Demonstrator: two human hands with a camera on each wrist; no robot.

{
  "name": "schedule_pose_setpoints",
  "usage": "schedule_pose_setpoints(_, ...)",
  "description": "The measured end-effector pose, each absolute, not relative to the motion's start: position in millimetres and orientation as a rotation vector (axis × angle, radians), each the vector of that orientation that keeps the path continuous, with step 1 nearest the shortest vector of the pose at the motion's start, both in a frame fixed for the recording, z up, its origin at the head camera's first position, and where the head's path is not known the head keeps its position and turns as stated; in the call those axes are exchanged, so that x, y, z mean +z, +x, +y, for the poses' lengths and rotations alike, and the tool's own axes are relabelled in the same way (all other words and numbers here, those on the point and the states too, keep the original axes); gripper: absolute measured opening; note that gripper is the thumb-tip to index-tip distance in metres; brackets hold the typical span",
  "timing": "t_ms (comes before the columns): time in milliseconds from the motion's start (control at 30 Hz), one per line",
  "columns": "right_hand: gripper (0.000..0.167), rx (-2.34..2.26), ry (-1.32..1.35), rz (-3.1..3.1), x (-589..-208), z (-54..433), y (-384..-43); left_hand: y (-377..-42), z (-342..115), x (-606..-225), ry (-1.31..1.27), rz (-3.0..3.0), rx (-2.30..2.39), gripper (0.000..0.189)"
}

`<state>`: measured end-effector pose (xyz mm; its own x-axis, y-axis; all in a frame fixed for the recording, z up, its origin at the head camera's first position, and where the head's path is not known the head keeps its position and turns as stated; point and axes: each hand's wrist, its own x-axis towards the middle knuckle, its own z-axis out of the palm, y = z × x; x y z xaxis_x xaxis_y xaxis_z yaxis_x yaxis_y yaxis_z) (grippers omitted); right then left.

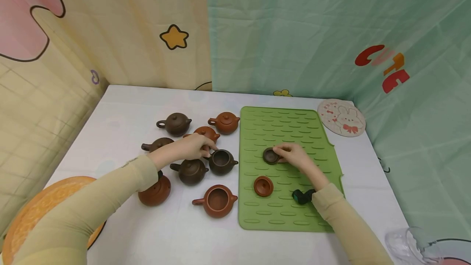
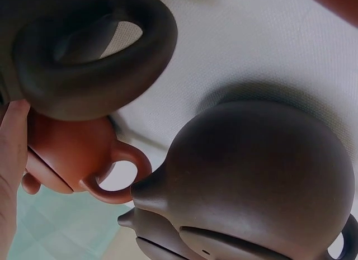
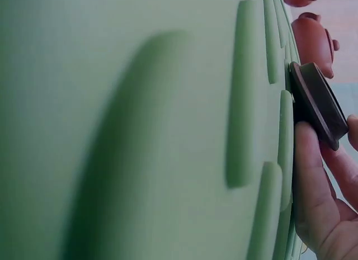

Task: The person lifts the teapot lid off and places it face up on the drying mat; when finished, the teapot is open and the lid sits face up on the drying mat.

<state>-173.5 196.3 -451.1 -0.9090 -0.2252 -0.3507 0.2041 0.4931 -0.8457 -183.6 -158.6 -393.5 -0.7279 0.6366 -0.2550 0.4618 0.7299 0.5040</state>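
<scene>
A dark brown teapot stands lidless on the white table, its spout toward the green mat. My left hand grips it by the handle, which looms large in the left wrist view as a dark loop. On the mat, my right hand pinches a small dark teapot lid by its edge, hollow side up. The right wrist view shows this lid between thumb and fingers, low against the mat. A reddish lid lies upturned nearby, and a lidless reddish teapot sits left of it.
Several lidded teapots, such as a dark one and a reddish one, crowd around my left forearm. A round bunny coaster lies at the back right. A round orange mat is at left, a clear glass at front right.
</scene>
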Motion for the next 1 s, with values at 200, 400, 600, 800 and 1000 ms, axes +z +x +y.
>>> schedule_pose_setpoints(200,0.041,-1.361,-0.028,2.346,-452,197,-173,-183,-158,-392,0.838,2.513,0.578,0.025)
schedule_pose_setpoints(400,0.042,-1.351,-0.041,2.323,-451,197,-172,-183,-158,-393,0.834,2.512,0.570,0.026)
schedule_pose_setpoints(600,0.047,-1.342,-0.027,2.311,-444,195,-173,-185,-159,-389,0.836,2.502,0.569,0.029)
schedule_pose_setpoints(800,0.047,-1.285,-0.097,2.404,-434,192,-182,-197,-163,-371,0.819,2.585,0.563,0.034)
schedule_pose_setpoints(1000,0.043,-1.294,-0.204,2.457,-415,174,-198,-218,-167,-356,0.718,2.672,0.663,0.035)
